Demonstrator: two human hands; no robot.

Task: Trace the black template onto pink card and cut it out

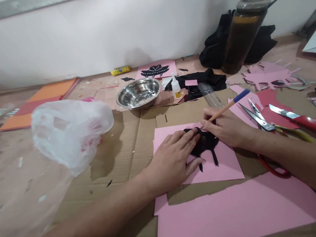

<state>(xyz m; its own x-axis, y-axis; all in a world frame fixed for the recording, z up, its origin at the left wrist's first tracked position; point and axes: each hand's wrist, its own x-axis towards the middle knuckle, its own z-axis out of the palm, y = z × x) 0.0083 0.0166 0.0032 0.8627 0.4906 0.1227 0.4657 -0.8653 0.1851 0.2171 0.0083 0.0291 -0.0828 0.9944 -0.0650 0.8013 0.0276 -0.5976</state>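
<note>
My left hand [170, 159] lies flat, its outstretched fingers pressing on a black cut-out shape [208, 143] with thin strips sticking out. That shape rests on a pink sheet [224, 166]. Closed around a pencil [226, 108] with a tan shaft and a blue end, my right hand [222, 126] sits at the far edge of the black shape. The pencil slants up to the right, and its tip is hidden near my fingers. Part of the black shape is covered by my left fingers.
Right of my hand lie scissors [262, 121] and a red-handled utility knife [313, 120]. Beyond are a glue bottle [175, 87], a steel bowl [139, 97] and a tall drink bottle [244, 33]. A plastic bag [70, 131] stands left, and pink paper [230, 213] lies in front.
</note>
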